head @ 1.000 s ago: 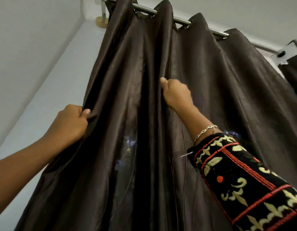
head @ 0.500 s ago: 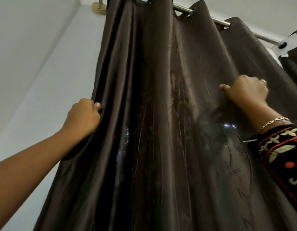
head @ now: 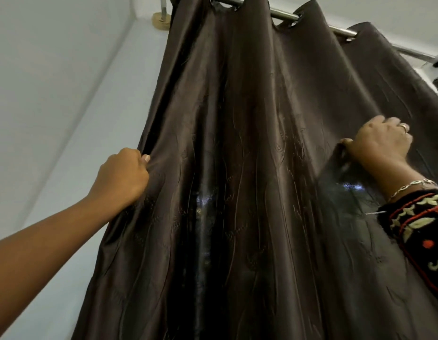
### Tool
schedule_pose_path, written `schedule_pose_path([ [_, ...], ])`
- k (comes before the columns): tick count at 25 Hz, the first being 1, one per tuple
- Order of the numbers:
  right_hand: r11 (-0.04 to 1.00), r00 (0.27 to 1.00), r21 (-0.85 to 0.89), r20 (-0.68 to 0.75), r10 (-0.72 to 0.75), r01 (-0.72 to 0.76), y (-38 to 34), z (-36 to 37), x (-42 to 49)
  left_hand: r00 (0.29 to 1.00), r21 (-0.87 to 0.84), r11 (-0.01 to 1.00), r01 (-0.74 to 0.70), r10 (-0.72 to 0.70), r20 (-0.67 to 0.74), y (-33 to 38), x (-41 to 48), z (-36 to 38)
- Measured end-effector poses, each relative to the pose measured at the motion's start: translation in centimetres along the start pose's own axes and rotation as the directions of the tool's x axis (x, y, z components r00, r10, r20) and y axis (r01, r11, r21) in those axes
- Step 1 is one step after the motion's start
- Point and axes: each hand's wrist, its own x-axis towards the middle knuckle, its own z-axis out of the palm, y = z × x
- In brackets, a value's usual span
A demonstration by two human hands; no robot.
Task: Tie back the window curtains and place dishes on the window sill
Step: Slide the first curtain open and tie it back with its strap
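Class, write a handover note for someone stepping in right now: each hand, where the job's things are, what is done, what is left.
Left hand grips the curtain's left edge.
Right hand grips a fold further right.
Curtain hangs from the rod, not tied back.
Done: nothing finished; dishes and sill not in view.
Left: gather the curtain, tie it back, set dishes on the sill.
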Motion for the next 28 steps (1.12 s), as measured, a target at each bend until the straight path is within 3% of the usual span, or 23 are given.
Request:
schedule_pose_path([
  [5, 0.992, 0.993, -0.117, 0.111, 0.049, -0.036, 2.4, -0.9, 1.2, 1.0, -0.043, 0.999, 0.004, -0.003, 0.013, -0.3, 0.0, 1.1],
  [8, 0.992, 0.98, -0.12, 0.2, -0.008, 0.033, 3.1, -1.1, 1.1, 1.0, -0.082, 0.997, 0.016, -0.015, 0.017, -0.4, -0.1, 2.0],
  [16, 0.939, 0.946, 0.172, 0.076, -0.314, 0.298, -6.5, 0.2, -4.2, 1.0, -0.101, 0.995, 0.02, -0.022, -0.009, -1.0, -0.1, 2.7],
  [22, 0.807, 0.873, 0.401, 0.037, -0.487, 0.433, -15.4, -0.8, -7.7, 1.0, -0.117, 0.993, 0.01, -0.012, -0.019, -1.1, -0.1, 2.0],
  [28, 0.819, 0.877, 0.41, 0.085, -0.473, 0.402, -12.3, -0.1, -6.5, 0.999, -0.127, 0.992, 0.002, -0.006, -0.036, -0.4, -0.3, 2.2],
])
